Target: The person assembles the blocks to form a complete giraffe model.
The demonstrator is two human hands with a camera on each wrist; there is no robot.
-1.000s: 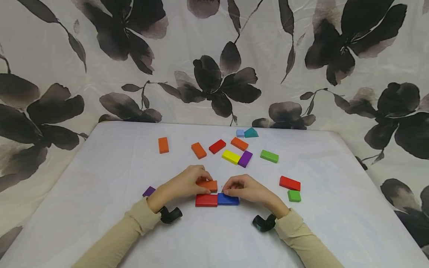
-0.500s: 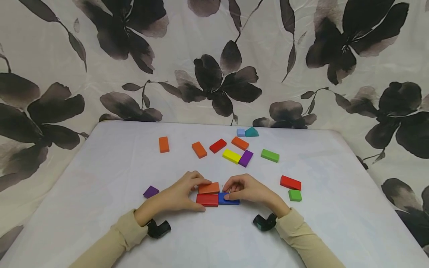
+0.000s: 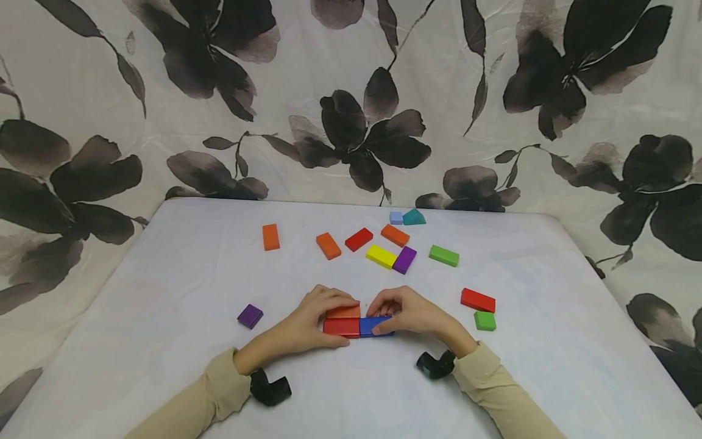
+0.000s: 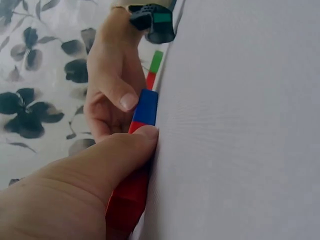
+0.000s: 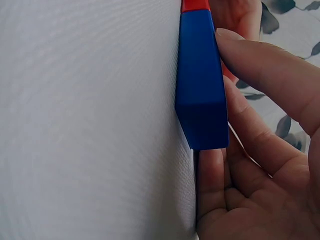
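In the head view a red block (image 3: 341,328) and a blue block (image 3: 370,328) lie end to end, with an orange block (image 3: 344,312) against the red one's far side. My left hand (image 3: 307,320) pinches the red and orange pair, thumb on the near side, fingers over the far side. The right hand (image 3: 411,312) holds the blue block, its thumb on top and fingers behind. In the left wrist view the left thumb presses the red block (image 4: 131,195) near its joint with the blue block (image 4: 146,106). The right wrist view shows the blue block (image 5: 200,65) flat on the cloth.
Behind the hands lie several loose blocks, among them a yellow block (image 3: 381,256), a purple block (image 3: 404,260) and a green block (image 3: 444,256). Right of the hands are a red block (image 3: 478,300) and a green block (image 3: 485,321). Another purple block (image 3: 250,316) lies left.
The left hand has shifted its thumb from between the orange and red blocks to the red block's near side. The orange block now sits against the red one. The right hand has barely moved.
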